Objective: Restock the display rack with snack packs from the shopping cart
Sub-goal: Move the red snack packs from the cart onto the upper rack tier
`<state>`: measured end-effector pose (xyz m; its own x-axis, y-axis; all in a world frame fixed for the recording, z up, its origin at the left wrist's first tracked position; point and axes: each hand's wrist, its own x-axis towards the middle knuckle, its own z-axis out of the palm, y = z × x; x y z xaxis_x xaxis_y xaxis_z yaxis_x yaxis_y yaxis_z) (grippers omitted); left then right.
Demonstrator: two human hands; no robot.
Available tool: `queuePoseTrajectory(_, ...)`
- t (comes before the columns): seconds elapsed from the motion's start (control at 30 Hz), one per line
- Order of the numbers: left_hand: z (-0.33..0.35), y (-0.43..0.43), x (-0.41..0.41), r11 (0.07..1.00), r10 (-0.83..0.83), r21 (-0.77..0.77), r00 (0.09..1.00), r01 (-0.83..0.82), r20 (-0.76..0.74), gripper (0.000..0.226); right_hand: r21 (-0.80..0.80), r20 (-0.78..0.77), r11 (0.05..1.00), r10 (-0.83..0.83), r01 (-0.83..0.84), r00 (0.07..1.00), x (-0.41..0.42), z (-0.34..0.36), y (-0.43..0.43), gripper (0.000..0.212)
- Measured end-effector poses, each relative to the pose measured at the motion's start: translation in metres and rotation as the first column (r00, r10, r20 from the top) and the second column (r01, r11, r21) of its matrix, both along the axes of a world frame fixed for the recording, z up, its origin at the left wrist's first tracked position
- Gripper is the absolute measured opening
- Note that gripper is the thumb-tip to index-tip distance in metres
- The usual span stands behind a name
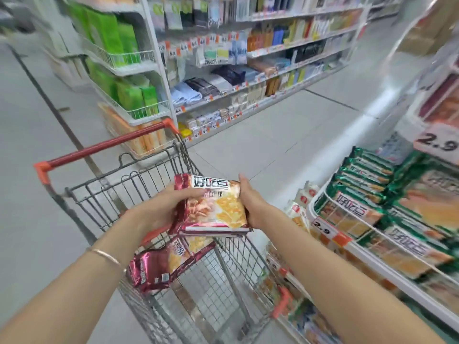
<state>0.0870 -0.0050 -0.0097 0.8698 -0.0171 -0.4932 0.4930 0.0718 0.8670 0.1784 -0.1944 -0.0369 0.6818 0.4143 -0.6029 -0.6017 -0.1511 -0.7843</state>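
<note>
I hold a small stack of red snack packs point(213, 207) flat above the shopping cart point(139, 192). My left hand point(164, 207) grips the stack's left edge, with the thumb on top. My right hand point(250, 202) grips its right edge, with the fingers hidden under the packs. More red snack packs point(161, 264) lie in the cart's child seat below the stack. To the right stands the display rack point(372, 256), whose wire-fronted shelf holds green snack packs point(367, 180).
The cart's red handle point(109, 145) points away to the upper left. Across the aisle stands a long white shelf unit point(260, 78) of boxed goods, with green boxes point(119, 40) on its end. Price tags point(323, 227) reading 2.9 hang on the rack. Grey floor point(273, 145) lies between.
</note>
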Motion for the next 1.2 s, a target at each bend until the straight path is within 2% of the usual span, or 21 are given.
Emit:
queuePoseTrajectory(0.1,0.035,-0.017,0.003,0.995,0.103,0.005,0.993,-0.104,0.048,0.126,0.142,0.055,0.985,0.091,-0.098,0.994,-0.015,0.046,-0.031,0.042)
queuePoseTrajectory(0.17,0.062,-0.03,0.01,0.99,0.139,0.023,0.986,-0.142,0.095,0.124,0.181,0.118,0.976,0.104,-0.125,0.987,-0.02,0.076,-0.052,0.056)
queuePoseTrajectory(0.2,0.08,-0.043,0.01,0.992,0.118,0.027,0.986,-0.122,0.117,0.11,0.192,0.147,0.975,0.083,-0.111,0.986,-0.022,0.09,-0.063,0.056)
queuePoseTrajectory(0.27,0.116,-0.07,0.011,0.998,0.041,0.046,0.985,-0.049,0.165,0.059,0.198,0.211,0.978,0.018,-0.061,0.977,-0.022,0.117,-0.084,0.047)
queuePoseTrajectory(0.3,0.13,-0.082,0.014,0.999,0.005,0.052,0.983,-0.015,0.185,0.041,0.19,0.236,0.981,-0.015,-0.031,0.972,-0.022,0.13,-0.094,0.046)
queuePoseTrajectory(0.33,0.144,-0.093,0.016,0.999,-0.013,0.052,0.98,0.002,0.198,0.033,0.174,0.273,0.985,-0.047,-0.002,0.961,-0.023,0.144,-0.104,0.048)
queuePoseTrajectory(0.47,0.192,-0.133,0.037,0.992,-0.112,0.084,0.95,0.091,0.291,0.035,0.17,0.388,0.976,-0.195,0.138,0.901,-0.028,0.195,-0.149,0.056)
queuePoseTrajectory(0.6,0.246,-0.196,0.055,0.985,-0.173,0.082,0.888,0.152,0.427,0.033,0.186,0.513,0.944,-0.33,0.273,0.792,-0.043,0.25,-0.21,0.044)
queuePoseTrajectory(0.67,0.273,-0.232,0.061,0.979,-0.196,0.058,0.844,0.194,0.498,0.045,0.151,0.605,0.919,-0.377,0.364,0.702,-0.048,0.278,-0.244,0.059)
queuePoseTrajectory(0.73,0.3,-0.267,0.073,0.968,-0.238,0.077,0.79,0.237,0.564,0.074,0.132,0.692,0.876,-0.416,0.464,0.589,-0.051,0.306,-0.282,0.082)
queuePoseTrajectory(0.77,0.312,-0.285,0.08,0.954,-0.289,0.111,0.761,0.277,0.581,0.085,0.138,0.731,0.86,-0.424,0.492,0.535,-0.054,0.32,-0.301,0.074)
queuePoseTrajectory(0.8,0.325,-0.304,0.084,0.93,-0.355,0.149,0.722,0.335,0.594,0.084,0.147,0.764,0.846,-0.426,0.513,0.484,-0.055,0.332,-0.32,0.056)
queuePoseTrajectory(0.83,0.336,-0.323,0.091,0.897,-0.433,0.214,0.664,0.388,0.61,0.073,0.16,0.79,0.831,-0.431,0.533,0.436,-0.054,0.343,-0.339,0.04)
queuePoseTrajectory(0.9,0.357,-0.36,0.101,0.844,-0.53,0.335,0.561,0.418,0.636,0.05,0.199,0.833,0.788,-0.449,0.583,0.322,-0.05,0.366,-0.375,0.023)
queuePoseTrajectory(0.97,0.375,-0.396,0.114,0.833,-0.548,0.377,0.513,0.405,0.66,0.048,0.215,0.874,0.757,-0.43,0.617,0.224,-0.041,0.383,-0.408,0.02)
queuePoseTrajectory(1.07,0.389,-0.445,0.141,0.835,-0.525,0.294,0.517,0.464,0.676,0.052,0.177,0.933,0.733,-0.338,0.657,0.126,-0.023,0.394,-0.45,0.017)
queuePoseTrajectory(1.13,0.387,-0.473,0.165,0.836,-0.514,0.258,0.523,0.485,0.68,0.054,0.131,0.955,0.735,-0.274,0.665,0.114,-0.008,0.392,-0.475,0.02)
queuePoseTrajectory(1.2,0.377,-0.496,0.188,0.848,-0.488,0.226,0.54,0.479,0.686,0.056,0.086,0.957,0.757,-0.243,0.648,0.156,0.014,0.385,-0.499,0.023)
